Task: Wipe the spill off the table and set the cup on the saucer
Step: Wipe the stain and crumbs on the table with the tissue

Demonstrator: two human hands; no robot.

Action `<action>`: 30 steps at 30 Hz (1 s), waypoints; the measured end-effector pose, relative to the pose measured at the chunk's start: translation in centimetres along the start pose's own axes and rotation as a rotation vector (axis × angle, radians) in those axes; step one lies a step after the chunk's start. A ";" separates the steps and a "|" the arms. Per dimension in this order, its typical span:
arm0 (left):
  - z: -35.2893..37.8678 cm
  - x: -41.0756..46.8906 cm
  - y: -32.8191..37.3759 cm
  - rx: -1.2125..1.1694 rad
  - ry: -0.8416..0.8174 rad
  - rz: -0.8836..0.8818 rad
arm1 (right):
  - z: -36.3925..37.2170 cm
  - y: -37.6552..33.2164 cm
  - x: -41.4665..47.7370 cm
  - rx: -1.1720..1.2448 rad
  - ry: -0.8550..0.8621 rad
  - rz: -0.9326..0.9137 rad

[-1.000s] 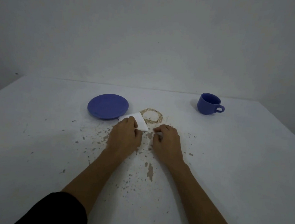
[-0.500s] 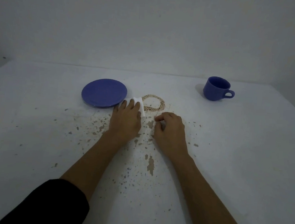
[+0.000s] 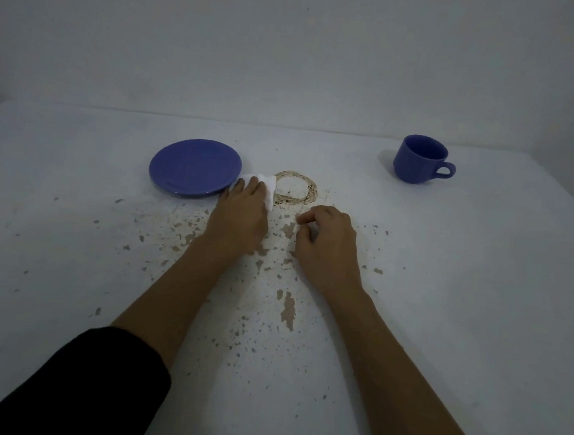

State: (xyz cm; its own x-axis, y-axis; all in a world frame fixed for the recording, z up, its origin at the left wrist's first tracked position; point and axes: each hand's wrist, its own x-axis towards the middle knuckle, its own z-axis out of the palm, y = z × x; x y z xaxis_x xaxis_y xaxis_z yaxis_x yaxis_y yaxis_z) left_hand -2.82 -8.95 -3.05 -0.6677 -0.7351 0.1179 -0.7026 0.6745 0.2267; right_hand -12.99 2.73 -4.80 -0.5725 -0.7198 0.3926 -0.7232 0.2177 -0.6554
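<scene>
A brown ring-shaped spill (image 3: pixel 295 192) marks the white table (image 3: pixel 478 301) between a blue saucer (image 3: pixel 195 167) on the left and a blue cup (image 3: pixel 420 159) far right, handle pointing right. My left hand (image 3: pixel 241 219) presses a white tissue (image 3: pixel 270 190) flat on the table at the ring's left edge, beside the saucer's rim. My right hand (image 3: pixel 326 244) rests just below the ring, fingers curled, with a small bit of white showing under them.
Brown flecks and chipped patches (image 3: pixel 287 308) scatter over the table's middle, around and below both hands. A plain wall rises behind the table's far edge. The table's right edge runs close past the cup.
My left hand has slid the tissue leftward and away from me, so less of it shows beyond the fingers. The right hand has stayed put. The camera has tilted slightly.
</scene>
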 end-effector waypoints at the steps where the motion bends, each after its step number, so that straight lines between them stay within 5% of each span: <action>1: 0.0 0.2 0.3 -0.002 -0.008 0.019 | 0.0 -0.1 0.0 -0.004 -0.004 0.002; 7: -0.1 -2.1 1.0 0.018 -0.048 0.132 | 0.0 -0.1 -0.1 -0.004 -0.011 0.005; 30: -0.5 -1.0 1.9 0.008 -0.003 0.107 | -0.2 -0.4 0.0 -0.001 -0.022 0.023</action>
State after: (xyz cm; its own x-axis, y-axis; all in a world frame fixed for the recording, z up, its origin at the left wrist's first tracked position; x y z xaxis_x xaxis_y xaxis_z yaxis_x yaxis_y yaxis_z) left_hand -3.35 -6.96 -2.25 -0.7396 -0.6588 0.1377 -0.6294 0.7495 0.2051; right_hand -12.77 2.78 -4.36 -0.5799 -0.7293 0.3632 -0.7107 0.2349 -0.6631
